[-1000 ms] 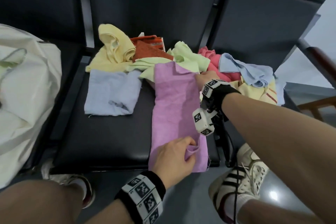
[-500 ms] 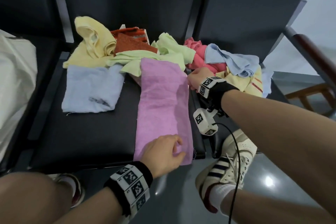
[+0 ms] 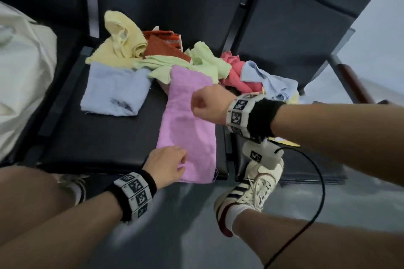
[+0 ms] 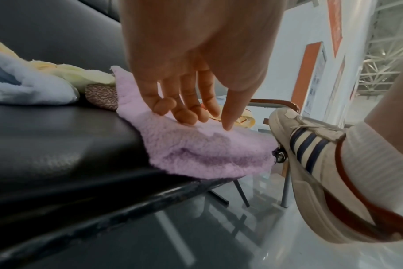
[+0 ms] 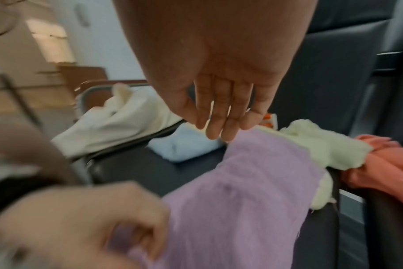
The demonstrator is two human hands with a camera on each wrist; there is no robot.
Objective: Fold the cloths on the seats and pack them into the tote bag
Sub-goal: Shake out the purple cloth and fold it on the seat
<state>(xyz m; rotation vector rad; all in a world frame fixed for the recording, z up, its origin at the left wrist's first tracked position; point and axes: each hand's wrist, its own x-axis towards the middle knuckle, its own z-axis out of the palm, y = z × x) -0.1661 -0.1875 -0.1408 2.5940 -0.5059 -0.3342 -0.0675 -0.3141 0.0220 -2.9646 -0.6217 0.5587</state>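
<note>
Head view: left hand (image 3: 168,165) fingertips, loosely spread, are pinning the purple cloth (image 3: 188,129) flat for folding; right hand (image 3: 208,103), fingers straight and together, is hovering above.

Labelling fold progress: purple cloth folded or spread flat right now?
Folded once lengthwise, a long strip on the seat. The purple cloth shows doubled layers at its near edge in the left wrist view; left hand rests on it.
</note>
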